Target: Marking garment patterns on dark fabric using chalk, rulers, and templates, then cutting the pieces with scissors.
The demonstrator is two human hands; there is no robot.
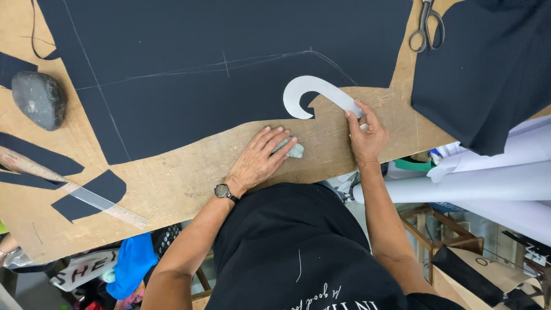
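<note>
Left hand flat, palm down, fingers extended; right hand pinching, wrist bent.

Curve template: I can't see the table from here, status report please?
Left hand flat on chalk. Right hand holds curve template at fabric edge. Nothing in the way.

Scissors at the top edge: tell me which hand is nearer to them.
Right. The right hand rests on the white curved ruler, below and slightly left of the scissors; the left hand, on the chalk, lies farther left.

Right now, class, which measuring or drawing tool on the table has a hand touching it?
The white curved template: the right hand presses its straight end. The clear straight ruler lies untouched at the table's left.
</note>
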